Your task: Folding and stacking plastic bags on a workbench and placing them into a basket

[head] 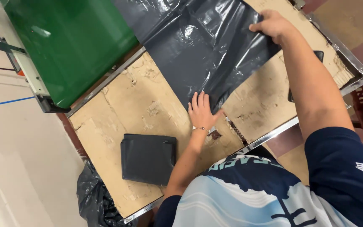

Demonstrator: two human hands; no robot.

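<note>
Black plastic bag (202,50) lies spread on cardboard-covered surface (148,105). Left hand (201,111) lies flat, fingers spread, pinning its near corner; right hand (272,26) pinches the far edge, likely keeping it taut. Folded bag (148,159) lies near the left hand.

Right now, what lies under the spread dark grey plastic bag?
Under the spread dark grey plastic bag shows worn brown cardboard on the metal-edged table; whatever lies beneath the bag's middle is covered.

black sheet (202,46) cut off at top edge, right hand's fingers (260,27) partly hidden behind it
</note>
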